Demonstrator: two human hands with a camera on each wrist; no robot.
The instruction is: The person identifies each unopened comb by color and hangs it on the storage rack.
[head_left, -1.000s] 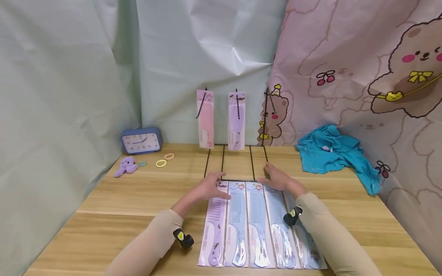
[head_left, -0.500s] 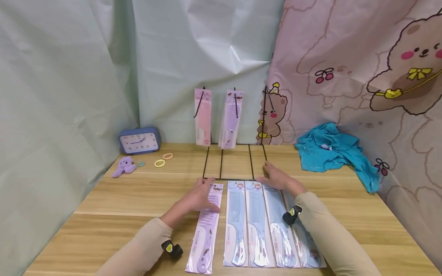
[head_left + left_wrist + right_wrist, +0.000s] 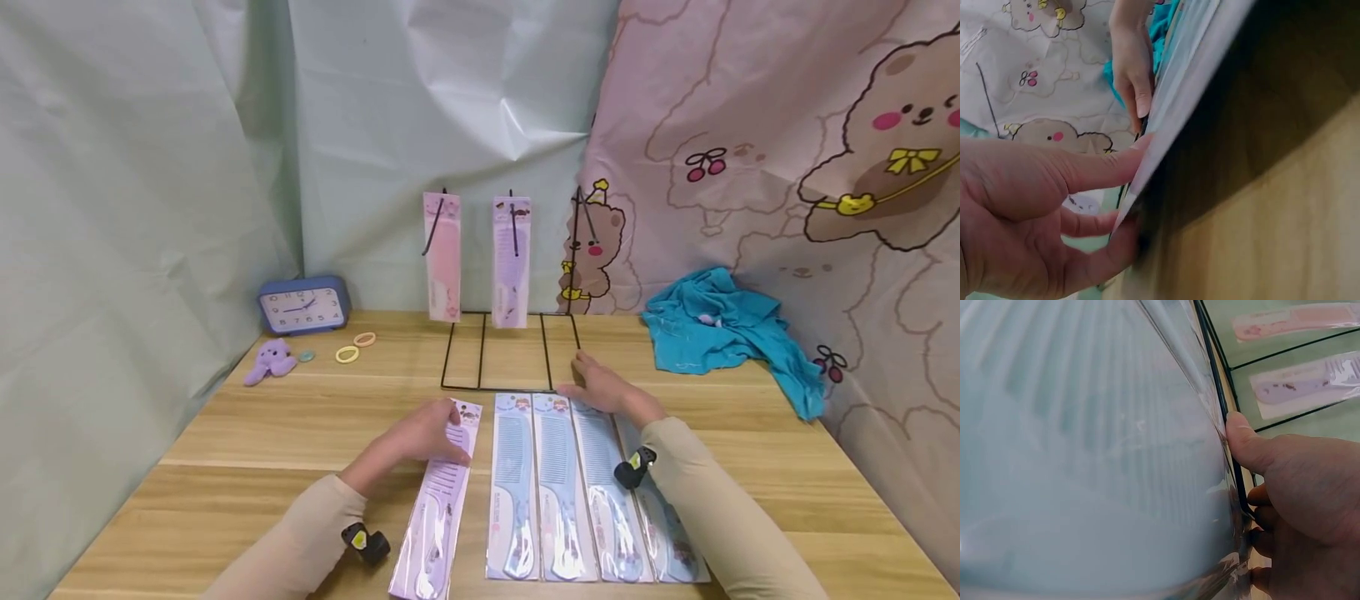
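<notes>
My left hand pinches the top of a purple packaged comb, which lies slanted, apart from the row. In the left wrist view my thumb and fingers clamp the purple comb's pack edge. My right hand rests on the tops of several blue packaged combs beside the black wire rack. In the right wrist view the thumb touches the rack's wire, and a blue comb pack fills the frame.
A pink comb pack and a purple comb pack hang on the rack; a third hook is bare. A blue clock, a purple plush toy and hair ties sit back left. A teal cloth lies right.
My left hand has drawn the purple comb pack left and toward me, out of the row, and slanted it. The hanging packs swayed slightly. My right hand stayed put.
</notes>
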